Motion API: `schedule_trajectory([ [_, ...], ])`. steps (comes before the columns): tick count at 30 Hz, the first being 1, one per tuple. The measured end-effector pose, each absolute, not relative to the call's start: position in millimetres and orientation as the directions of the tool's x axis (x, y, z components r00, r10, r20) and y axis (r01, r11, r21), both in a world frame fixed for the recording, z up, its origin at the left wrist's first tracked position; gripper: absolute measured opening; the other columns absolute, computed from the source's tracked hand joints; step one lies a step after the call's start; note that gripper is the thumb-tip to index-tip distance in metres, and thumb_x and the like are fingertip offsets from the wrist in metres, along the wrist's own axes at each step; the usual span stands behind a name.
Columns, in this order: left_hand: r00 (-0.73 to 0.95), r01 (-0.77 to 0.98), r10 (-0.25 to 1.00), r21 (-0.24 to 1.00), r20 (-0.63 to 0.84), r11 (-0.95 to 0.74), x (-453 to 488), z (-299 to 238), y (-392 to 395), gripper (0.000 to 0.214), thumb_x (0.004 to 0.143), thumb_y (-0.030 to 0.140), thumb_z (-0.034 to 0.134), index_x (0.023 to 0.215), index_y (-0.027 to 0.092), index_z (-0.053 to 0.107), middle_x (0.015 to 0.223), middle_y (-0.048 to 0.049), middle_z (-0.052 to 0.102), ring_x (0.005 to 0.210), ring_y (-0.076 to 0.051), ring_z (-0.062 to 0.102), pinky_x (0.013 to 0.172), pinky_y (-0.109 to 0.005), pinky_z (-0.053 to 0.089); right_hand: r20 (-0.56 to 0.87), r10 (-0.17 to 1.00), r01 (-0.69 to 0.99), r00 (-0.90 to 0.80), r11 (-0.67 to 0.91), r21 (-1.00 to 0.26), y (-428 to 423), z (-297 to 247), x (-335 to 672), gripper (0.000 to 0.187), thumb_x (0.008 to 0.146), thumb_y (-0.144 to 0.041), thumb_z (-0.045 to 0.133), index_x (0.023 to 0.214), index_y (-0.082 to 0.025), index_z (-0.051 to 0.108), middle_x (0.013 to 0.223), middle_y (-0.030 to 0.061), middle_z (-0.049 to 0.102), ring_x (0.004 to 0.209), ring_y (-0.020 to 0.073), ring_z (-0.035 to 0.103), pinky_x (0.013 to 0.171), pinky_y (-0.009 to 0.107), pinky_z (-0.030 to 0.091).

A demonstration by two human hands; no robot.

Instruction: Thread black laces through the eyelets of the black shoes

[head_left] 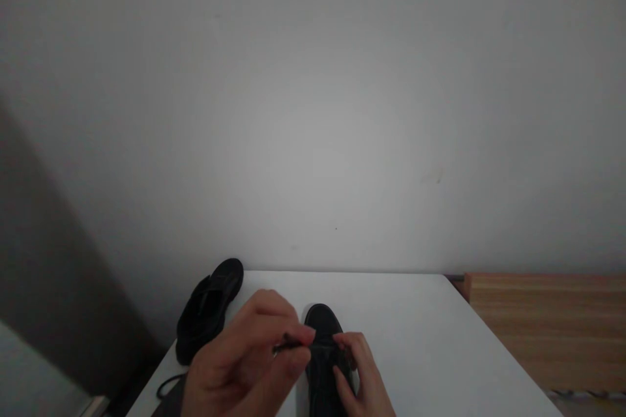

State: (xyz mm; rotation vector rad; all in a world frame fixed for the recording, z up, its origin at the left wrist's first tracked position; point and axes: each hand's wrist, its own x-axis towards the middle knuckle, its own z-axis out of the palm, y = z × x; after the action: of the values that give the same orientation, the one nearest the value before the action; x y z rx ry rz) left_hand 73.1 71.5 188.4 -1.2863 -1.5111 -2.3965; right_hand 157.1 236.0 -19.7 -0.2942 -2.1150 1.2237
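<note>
A black shoe [323, 324] sits on the white table in front of me, toe pointing at the wall. My left hand [249, 355] is raised above its left side, thumb and forefinger pinched on a thin dark shoelace [287, 343]. Where the rest of that lace runs is hard to see in the dim light. My right hand [362, 374] grips the shoe's right side, with forefinger and thumb on its upper near the lacing. A second black shoe [208, 309] lies at the table's left edge, its opening visible.
The white table [415, 326] meets a pale wall [332, 143] at its back edge. A dark cord loop [169, 384] lies at the left edge near my left wrist. To the right of the table is a wooden board [542, 332].
</note>
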Motion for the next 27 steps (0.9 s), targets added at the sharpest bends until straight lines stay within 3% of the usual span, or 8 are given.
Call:
schedule_trajectory([
  [4, -0.651, 0.360, 0.449, 0.770, 0.612, -0.527, 70.3, 195.2, 80.9, 0.003, 0.084, 0.025, 0.077, 0.083, 0.026, 0.080, 0.078, -0.0025, 0.067, 0.073, -0.015, 0.060, 0.065, -0.023, 0.052, 0.486, 0.521, -0.204, -0.702, 0.507, -0.838, 227.9, 19.7, 157.2, 0.032, 0.087, -0.015, 0.057, 0.116, -0.027, 0.061, 0.103, 0.0038, 0.061, 0.088, 0.0204, 0.059, 0.079, 0.032, 0.050],
  [10, -0.542, 0.408, 0.555, 0.775, 0.631, -0.483, 71.0, 215.9, 88.5, 0.006, 0.083, 0.018, 0.077, 0.084, 0.024, 0.080, 0.079, -0.0012, 0.067, 0.075, -0.014, 0.060, 0.068, -0.022, 0.050, 0.622, 0.366, -0.469, -0.692, 0.428, -0.773, 218.8, 142.9, 167.3, 0.024, 0.092, -0.028, 0.064, 0.115, -0.032, 0.064, 0.096, 0.0027, 0.059, 0.081, 0.0193, 0.055, 0.074, 0.034, 0.049],
  [14, -0.477, 0.481, 0.588, 0.754, 0.653, -0.446, 73.1, 228.4, 90.5, 0.017, 0.083, 0.015, 0.077, 0.088, 0.031, 0.081, 0.080, 0.0012, 0.064, 0.077, -0.013, 0.059, 0.070, -0.024, 0.048, 0.706, 0.327, -0.551, -0.628, 0.453, -0.701, 220.1, 194.9, 169.6, 0.008, 0.092, -0.023, 0.068, 0.097, -0.028, 0.070, 0.086, 0.0028, 0.064, 0.078, 0.0188, 0.059, 0.065, 0.031, 0.048],
  [18, -0.491, 0.477, 0.598, 0.770, 0.633, -0.424, 69.2, 231.2, 93.3, 0.017, 0.084, 0.018, 0.076, 0.092, 0.032, 0.082, 0.079, 0.0010, 0.063, 0.074, -0.013, 0.058, 0.067, -0.023, 0.046, 0.733, 0.296, -0.566, -0.612, 0.483, -0.668, 225.4, 211.5, 166.5, 0.007, 0.091, -0.019, 0.068, 0.092, -0.025, 0.072, 0.080, 0.0020, 0.064, 0.070, 0.0160, 0.059, 0.058, 0.028, 0.048],
  [23, -0.559, 0.481, 0.541, 0.777, 0.629, -0.407, 62.2, 228.2, 94.2, 0.014, 0.085, 0.018, 0.075, 0.090, 0.028, 0.083, 0.077, 0.0001, 0.065, 0.071, -0.012, 0.057, 0.063, -0.023, 0.044, 0.723, 0.432, -0.622, -0.540, 0.374, -0.688, 230.0, 210.6, 164.0, 0.008, 0.095, -0.019, 0.064, 0.092, -0.026, 0.067, 0.086, -0.0011, 0.061, 0.061, 0.0105, 0.060, 0.054, 0.024, 0.051],
  [27, -0.566, 0.491, 0.501, 0.756, 0.655, -0.434, 60.1, 228.1, 91.5, 0.015, 0.084, 0.016, 0.075, 0.090, 0.027, 0.082, 0.077, 0.0002, 0.065, 0.069, -0.012, 0.056, 0.063, -0.023, 0.045, 0.721, 0.459, -0.636, -0.519, 0.357, -0.684, 227.5, 211.8, 164.2, 0.005, 0.095, -0.023, 0.065, 0.093, -0.026, 0.067, 0.088, -0.0012, 0.061, 0.063, 0.0095, 0.062, 0.056, 0.023, 0.053],
])
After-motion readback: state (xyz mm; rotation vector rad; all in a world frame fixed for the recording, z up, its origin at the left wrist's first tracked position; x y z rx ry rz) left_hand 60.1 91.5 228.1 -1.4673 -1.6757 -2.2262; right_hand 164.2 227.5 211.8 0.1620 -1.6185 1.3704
